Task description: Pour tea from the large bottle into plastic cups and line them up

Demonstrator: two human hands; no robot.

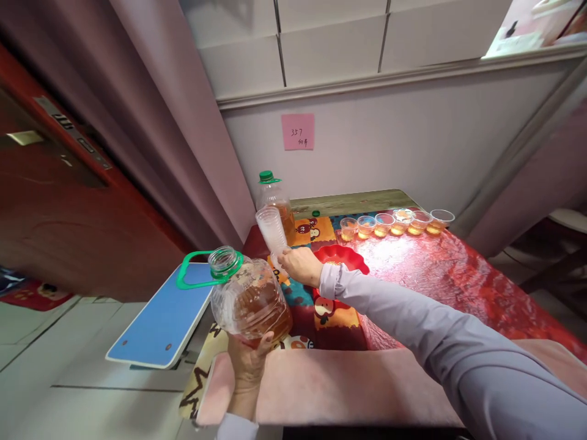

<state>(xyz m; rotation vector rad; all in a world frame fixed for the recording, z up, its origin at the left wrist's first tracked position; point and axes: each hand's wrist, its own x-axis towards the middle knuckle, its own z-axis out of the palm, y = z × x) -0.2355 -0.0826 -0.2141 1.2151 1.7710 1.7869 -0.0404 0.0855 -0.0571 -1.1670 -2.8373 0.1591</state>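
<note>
My left hand point(250, 360) supports the lower side of a large clear jug point(252, 299) of amber liquid. The jug is tilted, its uncapped mouth with a green handle pointing up and left. My right hand point(300, 264) is closed on a stack of clear plastic cups point(271, 230), held at its lower end beyond the jug. Behind the stack stands a second jug point(285, 214) with a green cap. Several cups of amber liquid point(384, 225) form a row at the table's back right.
A red scalloped dish point(343, 256) lies partly behind my right forearm. A green cap point(316, 213) rests near the back edge. Pink cloth point(339, 385) covers the near edge. A blue board point(160, 318) is at the left.
</note>
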